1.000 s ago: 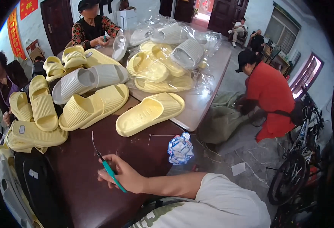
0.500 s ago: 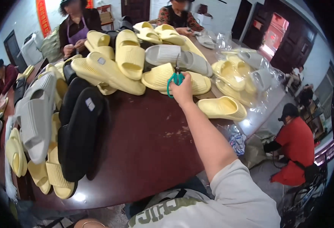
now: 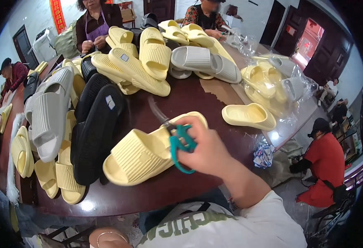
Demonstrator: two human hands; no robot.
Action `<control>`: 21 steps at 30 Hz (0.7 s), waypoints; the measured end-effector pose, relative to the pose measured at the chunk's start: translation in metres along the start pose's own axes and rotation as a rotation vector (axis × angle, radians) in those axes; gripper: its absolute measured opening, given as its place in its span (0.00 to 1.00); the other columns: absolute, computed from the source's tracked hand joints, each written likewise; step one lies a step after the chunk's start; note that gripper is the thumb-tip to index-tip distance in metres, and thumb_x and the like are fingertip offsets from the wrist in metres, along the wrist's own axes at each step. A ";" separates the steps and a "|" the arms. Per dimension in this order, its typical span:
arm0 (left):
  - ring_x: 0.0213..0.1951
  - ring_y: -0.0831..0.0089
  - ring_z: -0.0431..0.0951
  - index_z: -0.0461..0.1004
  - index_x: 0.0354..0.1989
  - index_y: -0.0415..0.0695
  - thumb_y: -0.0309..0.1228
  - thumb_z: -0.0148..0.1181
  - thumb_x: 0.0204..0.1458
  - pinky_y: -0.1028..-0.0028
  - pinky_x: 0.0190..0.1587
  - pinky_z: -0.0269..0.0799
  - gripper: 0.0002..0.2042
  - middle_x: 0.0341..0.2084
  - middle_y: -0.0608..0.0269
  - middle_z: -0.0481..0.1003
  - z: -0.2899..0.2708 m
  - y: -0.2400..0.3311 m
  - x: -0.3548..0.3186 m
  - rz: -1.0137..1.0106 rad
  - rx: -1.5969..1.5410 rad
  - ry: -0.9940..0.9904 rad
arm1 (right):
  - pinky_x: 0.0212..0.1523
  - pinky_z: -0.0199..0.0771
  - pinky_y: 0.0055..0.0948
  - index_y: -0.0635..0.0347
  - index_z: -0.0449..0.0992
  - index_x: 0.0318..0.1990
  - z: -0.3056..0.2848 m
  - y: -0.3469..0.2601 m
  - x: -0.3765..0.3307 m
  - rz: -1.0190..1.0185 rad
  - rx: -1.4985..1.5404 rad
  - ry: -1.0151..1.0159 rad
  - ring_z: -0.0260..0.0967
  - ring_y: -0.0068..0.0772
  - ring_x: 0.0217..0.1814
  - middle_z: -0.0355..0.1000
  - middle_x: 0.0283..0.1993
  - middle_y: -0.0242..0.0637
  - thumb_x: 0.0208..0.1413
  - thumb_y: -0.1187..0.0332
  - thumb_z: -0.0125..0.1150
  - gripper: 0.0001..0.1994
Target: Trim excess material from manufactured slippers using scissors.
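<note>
My right hand [image 3: 208,149] is closed around scissors with teal handles [image 3: 183,142], their blades pointing up toward the pile. The same hand grips the heel end of a pale yellow slide slipper [image 3: 136,157], which slants across the near part of the table. Its ribbed strap faces up, with the toe toward the lower left. Part of the slipper is hidden behind the scissors and hand. Low in the picture, my left wrist with a thin bracelet [image 3: 109,237] shows; its fingers are hidden. A single yellow slipper [image 3: 249,117] lies to the right of my right hand.
Black slippers [image 3: 94,136], grey slippers [image 3: 49,120] and several yellow ones are heaped along the left and far side of the dark red table [image 3: 173,97]. Bagged slippers [image 3: 268,82] sit at the far right. Co-workers sit across the table; a person in red [image 3: 324,165] is at right.
My right hand has drawn back toward me from the far pile, bringing the yellow slipper along with the scissors. Bare table and brown cardboard now show where that slipper lay.
</note>
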State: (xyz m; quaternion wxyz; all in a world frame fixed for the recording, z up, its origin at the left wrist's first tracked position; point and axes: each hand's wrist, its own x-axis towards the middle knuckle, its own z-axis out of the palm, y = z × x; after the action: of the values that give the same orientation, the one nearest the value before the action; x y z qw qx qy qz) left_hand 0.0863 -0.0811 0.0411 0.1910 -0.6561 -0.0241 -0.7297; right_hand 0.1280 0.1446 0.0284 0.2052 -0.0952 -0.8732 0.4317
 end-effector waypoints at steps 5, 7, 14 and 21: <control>0.65 0.68 0.40 0.67 0.54 0.59 0.42 0.52 0.51 0.52 0.47 0.61 0.20 0.65 0.80 0.44 0.017 -0.011 0.005 0.026 -0.035 0.002 | 0.33 0.70 0.22 0.61 0.60 0.49 -0.026 0.066 0.005 0.149 0.047 0.355 0.70 0.23 0.35 0.72 0.34 0.36 0.48 0.72 0.62 0.22; 0.65 0.69 0.40 0.68 0.54 0.59 0.42 0.54 0.49 0.52 0.48 0.61 0.21 0.65 0.81 0.44 0.026 -0.032 0.007 0.091 -0.095 0.011 | 0.32 0.70 0.22 0.61 0.60 0.50 -0.034 0.098 0.010 0.251 0.026 0.372 0.70 0.23 0.34 0.72 0.33 0.35 0.47 0.72 0.62 0.23; 0.64 0.70 0.44 0.67 0.54 0.59 0.42 0.57 0.48 0.59 0.49 0.63 0.23 0.63 0.80 0.49 0.042 -0.047 0.020 0.102 -0.092 -0.057 | 0.31 0.68 0.23 0.65 0.61 0.49 -0.013 0.136 0.034 0.345 0.018 0.257 0.67 0.23 0.31 0.70 0.31 0.35 0.44 0.71 0.65 0.25; 0.60 0.65 0.55 0.45 0.64 0.47 0.50 0.41 0.56 0.63 0.55 0.61 0.31 0.62 0.54 0.50 0.011 -0.049 -0.018 -0.959 -0.033 0.691 | 0.36 0.68 0.24 0.65 0.63 0.49 -0.024 0.125 0.016 0.458 0.344 0.202 0.66 0.24 0.36 0.68 0.36 0.38 0.43 0.73 0.63 0.24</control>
State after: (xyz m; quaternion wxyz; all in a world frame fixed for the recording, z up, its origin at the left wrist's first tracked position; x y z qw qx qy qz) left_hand 0.0830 -0.0283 0.0353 -0.1737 -0.2990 -0.2431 -0.9063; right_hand 0.1228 0.2430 -0.0531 0.2013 -0.2959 -0.7183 0.5967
